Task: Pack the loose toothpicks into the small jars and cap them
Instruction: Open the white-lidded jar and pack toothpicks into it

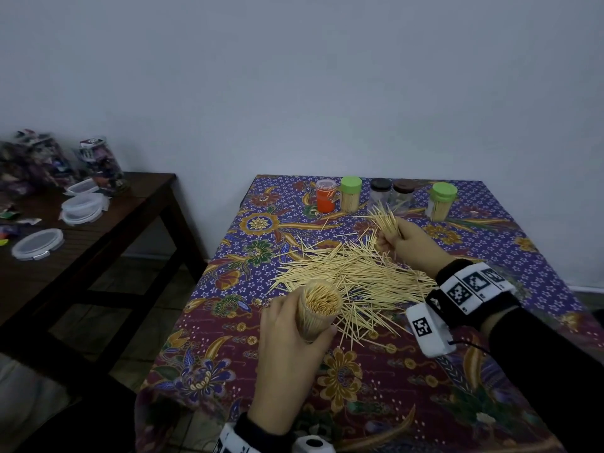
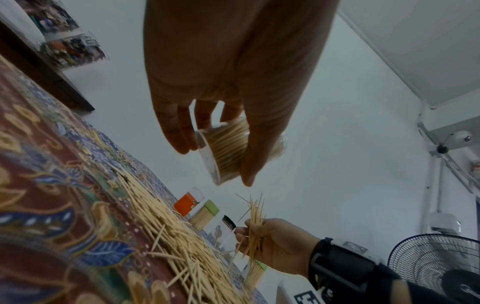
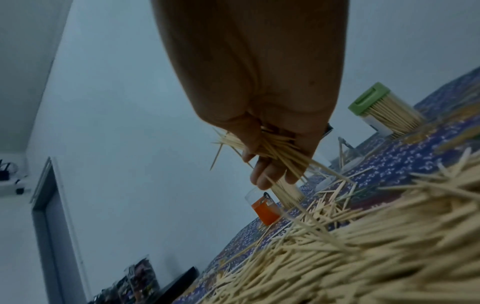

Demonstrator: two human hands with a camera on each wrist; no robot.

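**Both hands full over a patterned cloth**

Your left hand (image 1: pixel 291 351) is wrapped around an open clear jar (image 1: pixel 318 308) packed tight with toothpicks, held tilted above the near part of the table, with the thumb on one side and the fingers (image 2: pixel 179 131) on the other. Your right hand (image 1: pixel 411 241) is closed around a loose bundle of toothpicks (image 1: pixel 385 220) that fans out past the fist, lifted above the far side of the pile. The two hands are well apart.

Between them, the loose toothpicks (image 1: pixel 353 276) lie in a broad scattered heap on the tablecloth (image 1: pixel 228 354), a floral print in purple, maroon and gold that covers the whole table.

Along the far edge stands a row of small jars: an orange jar (image 1: pixel 325 196) with a clear lid, a green-capped jar (image 1: pixel 351 194) full of toothpicks just beside it, two dark-capped jars (image 1: pixel 392 191) that look mostly clear, and a second green-capped jar (image 1: pixel 440 201) with toothpicks, set further right.

To your left a dark wooden side table (image 1: pixel 98 230) carries clear plastic containers (image 1: pixel 81 204) with lids and a tall jar of colourful items (image 1: pixel 101 165). The wall (image 1: pixel 294 93) behind is plain and pale. In the left wrist view a standing fan (image 2: pixel 439 265) shows at the right, and in the right wrist view a door frame (image 3: pixel 49 205).
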